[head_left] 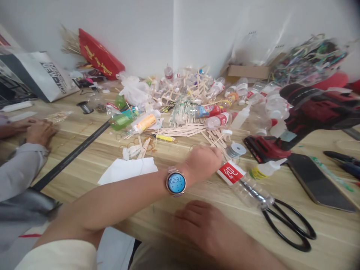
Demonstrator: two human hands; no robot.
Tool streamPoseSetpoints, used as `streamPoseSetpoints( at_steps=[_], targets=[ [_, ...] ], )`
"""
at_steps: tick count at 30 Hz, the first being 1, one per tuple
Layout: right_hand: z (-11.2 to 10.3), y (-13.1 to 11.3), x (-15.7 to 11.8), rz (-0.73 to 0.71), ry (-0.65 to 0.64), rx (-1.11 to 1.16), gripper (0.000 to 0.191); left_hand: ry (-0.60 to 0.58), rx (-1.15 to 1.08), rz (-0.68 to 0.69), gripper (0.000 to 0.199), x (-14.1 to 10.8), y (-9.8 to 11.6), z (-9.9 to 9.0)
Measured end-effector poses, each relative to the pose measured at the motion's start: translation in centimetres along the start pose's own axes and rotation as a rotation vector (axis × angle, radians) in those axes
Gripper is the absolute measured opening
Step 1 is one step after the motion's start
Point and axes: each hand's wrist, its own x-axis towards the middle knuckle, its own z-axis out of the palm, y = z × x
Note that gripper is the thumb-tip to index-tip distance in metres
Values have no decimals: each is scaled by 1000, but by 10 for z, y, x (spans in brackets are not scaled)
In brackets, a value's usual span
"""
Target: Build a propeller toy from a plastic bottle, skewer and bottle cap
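Observation:
My left hand (204,163), a watch (176,182) on its wrist, is closed above the table in front of a pile of flat wooden sticks (180,130). Anything in its fingers is hidden. Right of it, a spool of wire (236,150) stands by a clear plastic bottle with a red label (232,172). Black-handled scissors (292,225) lie with their blades in or behind that bottle. My right hand (204,227) is low near the table's front edge, smeared by motion, its fingers not clearly visible. A white paper sheet (128,170) lies left of my left hand.
A red cordless drill (315,116), a phone (320,182) and a glue bottle (266,168) stand or lie on the right. Plastic bottles (216,90) and sticks crowd the back. A black bar (73,153) crosses the left side, beside another person's hands (41,131).

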Motion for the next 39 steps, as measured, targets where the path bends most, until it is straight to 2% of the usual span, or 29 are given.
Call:
streamPoseSetpoints(
  at_steps=[2,4,6,8,10,11,14,17,21,29,39],
  targets=[
    [-6,7,-4,16,-9,-17,23,-9,22,-17,33,-2,-3,-3],
    [-11,13,-8,123,67,-40,22,-13,36,-50,30,-6,-6,-6],
    [-17,18,-8,352,205,39,21,-11,41,-97,26,-13,-10,-9],
    [-25,20,-5,611,322,218,33,9,40,-162,24,-22,-13,-10],
    [-33,22,1,743,418,382,42,22,22,-206,23,-32,-13,-10],
    [-37,23,4,758,468,435,42,23,-3,-227,24,-37,-12,-9],
    [-41,27,11,762,591,563,42,19,-303,-335,20,-50,-7,-7],
    [-37,32,14,803,626,686,45,-2,-516,-401,20,-58,-2,-4],
    [-31,34,16,811,627,798,39,-5,-665,-414,21,-64,1,2],
    [-29,36,17,817,667,835,29,-97,-863,-422,28,-65,0,11],
    [-31,40,14,841,644,860,23,-198,-946,-468,29,-68,-2,15]
  ],
)
